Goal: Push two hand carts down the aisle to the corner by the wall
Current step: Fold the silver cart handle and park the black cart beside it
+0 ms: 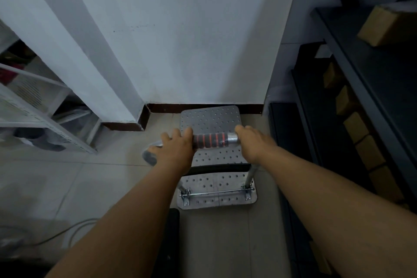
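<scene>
The cart deck (pixel 211 119) under me is silvery grey metal dotted with rows of small holes, and its handle grip (pixel 209 140) is black ringed with red bands. The wall (pixel 180 40) is pale white-blue over a dark brown skirting (pixel 167 107); the floor tiles (pixel 67 176) are beige.

Dark shelving (pixel 365 70) with cardboard boxes (pixel 381 27), white rack (pixel 33 106), possibly cable (pixel 74 230)

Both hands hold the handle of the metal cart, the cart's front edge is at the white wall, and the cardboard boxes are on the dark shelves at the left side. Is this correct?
Not quite: the cardboard boxes sit on the dark shelves at the right side, not the left, as the head view shows. The rest stands: the left hand and right hand both hold the handle, and the cart has its front edge at the white wall.
</scene>
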The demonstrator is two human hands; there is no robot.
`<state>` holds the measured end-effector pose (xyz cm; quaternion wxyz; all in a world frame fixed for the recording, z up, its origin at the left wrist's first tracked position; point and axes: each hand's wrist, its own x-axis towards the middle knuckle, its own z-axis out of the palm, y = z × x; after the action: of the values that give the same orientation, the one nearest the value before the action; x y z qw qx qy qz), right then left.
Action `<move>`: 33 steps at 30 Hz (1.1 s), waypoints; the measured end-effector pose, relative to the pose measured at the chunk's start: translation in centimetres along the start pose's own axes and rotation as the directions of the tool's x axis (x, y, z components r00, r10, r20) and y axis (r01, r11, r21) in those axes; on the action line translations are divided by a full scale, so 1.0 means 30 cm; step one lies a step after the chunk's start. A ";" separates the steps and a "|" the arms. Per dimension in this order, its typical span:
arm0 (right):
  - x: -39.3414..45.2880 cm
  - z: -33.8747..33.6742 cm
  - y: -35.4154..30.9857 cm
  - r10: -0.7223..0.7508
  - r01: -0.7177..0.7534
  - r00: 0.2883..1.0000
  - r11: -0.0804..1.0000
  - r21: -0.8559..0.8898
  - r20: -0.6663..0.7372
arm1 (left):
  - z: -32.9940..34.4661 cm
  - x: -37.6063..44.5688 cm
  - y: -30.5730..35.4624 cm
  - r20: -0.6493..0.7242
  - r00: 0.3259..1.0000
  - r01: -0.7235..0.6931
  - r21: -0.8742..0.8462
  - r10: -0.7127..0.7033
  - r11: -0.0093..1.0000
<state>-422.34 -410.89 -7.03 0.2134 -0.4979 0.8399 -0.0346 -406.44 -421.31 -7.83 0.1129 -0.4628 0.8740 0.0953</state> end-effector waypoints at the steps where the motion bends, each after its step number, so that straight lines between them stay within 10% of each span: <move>1: -0.022 0.007 -0.002 0.006 -0.006 1.000 1.000 0.001 0.000 | 0.006 -0.018 -0.003 0.008 1.000 -0.008 0.002 0.008 1.000; 33: -0.384 0.093 0.095 0.271 -0.273 0.962 0.960 -0.065 -0.036 | 0.056 -0.255 0.121 0.101 0.971 -0.218 0.000 0.217 0.976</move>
<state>-418.83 -399.22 -6.60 0.1872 -0.3843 0.9038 0.0176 -405.10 -412.82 -7.02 0.1479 -0.3585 0.9132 0.1254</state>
